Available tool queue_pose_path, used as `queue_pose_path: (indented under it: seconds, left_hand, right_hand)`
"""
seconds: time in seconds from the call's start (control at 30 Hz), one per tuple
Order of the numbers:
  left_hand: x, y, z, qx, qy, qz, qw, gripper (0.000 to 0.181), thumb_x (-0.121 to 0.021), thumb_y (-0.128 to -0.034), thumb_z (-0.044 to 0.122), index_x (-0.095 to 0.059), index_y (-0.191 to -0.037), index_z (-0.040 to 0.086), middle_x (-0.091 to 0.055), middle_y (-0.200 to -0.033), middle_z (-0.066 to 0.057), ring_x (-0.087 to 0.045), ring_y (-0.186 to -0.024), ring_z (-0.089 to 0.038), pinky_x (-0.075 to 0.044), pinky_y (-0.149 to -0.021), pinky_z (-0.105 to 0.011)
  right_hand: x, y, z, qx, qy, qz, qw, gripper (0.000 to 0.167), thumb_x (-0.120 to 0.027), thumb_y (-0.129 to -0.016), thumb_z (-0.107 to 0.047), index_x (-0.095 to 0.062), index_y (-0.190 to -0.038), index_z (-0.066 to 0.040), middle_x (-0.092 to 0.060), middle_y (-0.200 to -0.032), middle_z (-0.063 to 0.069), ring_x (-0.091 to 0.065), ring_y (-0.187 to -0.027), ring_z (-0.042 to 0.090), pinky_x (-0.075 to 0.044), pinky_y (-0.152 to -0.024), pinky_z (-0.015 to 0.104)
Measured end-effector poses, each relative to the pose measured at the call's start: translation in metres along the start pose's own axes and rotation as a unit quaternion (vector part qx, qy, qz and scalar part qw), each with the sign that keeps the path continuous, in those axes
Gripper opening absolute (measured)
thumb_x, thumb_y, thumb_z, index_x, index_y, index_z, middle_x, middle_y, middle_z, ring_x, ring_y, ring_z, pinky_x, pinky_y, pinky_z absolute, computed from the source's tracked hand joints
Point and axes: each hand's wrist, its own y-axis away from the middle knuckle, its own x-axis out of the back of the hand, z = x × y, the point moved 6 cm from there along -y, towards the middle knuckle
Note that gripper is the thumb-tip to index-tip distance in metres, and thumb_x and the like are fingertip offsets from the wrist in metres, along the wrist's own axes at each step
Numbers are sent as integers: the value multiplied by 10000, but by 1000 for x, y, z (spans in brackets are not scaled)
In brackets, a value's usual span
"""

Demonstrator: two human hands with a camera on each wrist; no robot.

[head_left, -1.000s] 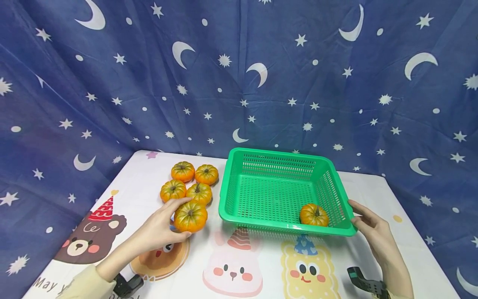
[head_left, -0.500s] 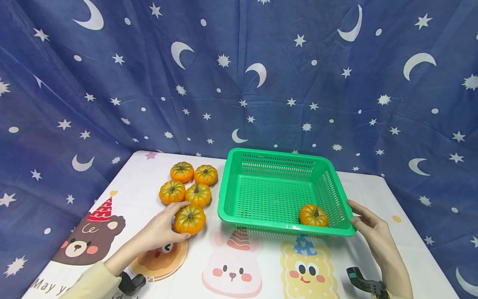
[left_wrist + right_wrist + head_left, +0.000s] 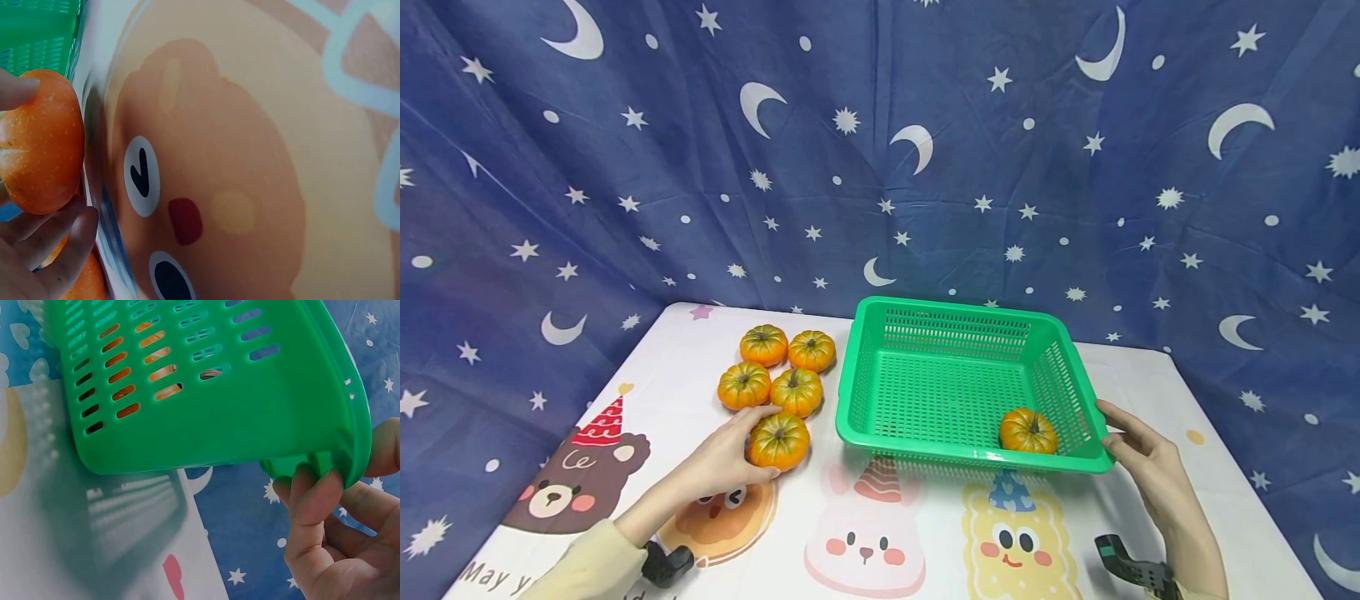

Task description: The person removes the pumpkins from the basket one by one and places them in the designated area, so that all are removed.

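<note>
My left hand (image 3: 722, 454) holds a small orange-green pumpkin (image 3: 778, 442) at the near end of a cluster, thumb on one side and fingers on the other. In the left wrist view the thumb presses on this pumpkin (image 3: 47, 144); whether it touches the table is unclear. Several like it, such as the pumpkin (image 3: 797, 392) just behind, sit close together. My right hand (image 3: 1153, 462) grips the right rim of a green plastic basket (image 3: 955, 454), its fingers curled under the edge in the right wrist view. One pumpkin (image 3: 1028, 431) lies in the basket's near right corner.
The table has a white cloth (image 3: 760, 558) with cartoon prints. Behind it hangs a dark blue curtain (image 3: 820, 150) with moons and stars. A black wrist device (image 3: 666, 567) sits below the left hand, another device (image 3: 1131, 567) by the right wrist.
The left hand and its pumpkin have shifted slightly down and nearer, away from the cluster's middle. The right hand stays at the basket rim. The whole head view drifts slightly left.
</note>
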Motion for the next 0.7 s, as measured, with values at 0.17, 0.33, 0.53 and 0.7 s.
queue_pose_path:
  seconds: [0.17,0.33,0.53,0.7]
  left_hand:
    - [-2,-1,-2,-8,15,-14,10000,780,-826,-671,221,-467,-1348,76,-547,-1299,-151,-541,-1175,-340,-437,-975,-587]
    - [-2,-1,-4,-16,10,-68,10000,784,-824,-678,222,-462,-1355,62,-534,-1323,-172,-530,-1195,-366,-429,-977,-603]
    - [-3,-1,-6,20,80,-158,9998,796,-826,-688,232,-448,-1368,60,-520,-1342,-187,-517,-1213,-386,-417,-986,-614]
    - [-2,-1,-7,24,162,-229,9996,820,-832,-700,266,-432,-1385,56,-502,-1361,-202,-501,-1229,-403,-401,-998,-625]
  right_hand:
    - [0,-1,0,-78,350,39,9993,497,-493,-988,-137,-380,-1459,-24,-501,-1167,-216,-581,-904,-21,-453,-773,92]
    - [0,-1,0,-16,415,60,9991,495,-493,-988,-131,-379,-1456,-14,-496,-1173,-211,-583,-903,-19,-457,-777,96]
    - [-1,0,0,37,334,48,9994,495,-497,-986,-123,-380,-1455,-13,-498,-1179,-195,-583,-900,-12,-456,-779,95]
    - [-1,0,0,15,386,53,9992,497,-495,-988,-127,-377,-1459,-19,-491,-1185,-196,-579,-907,-12,-452,-782,91]
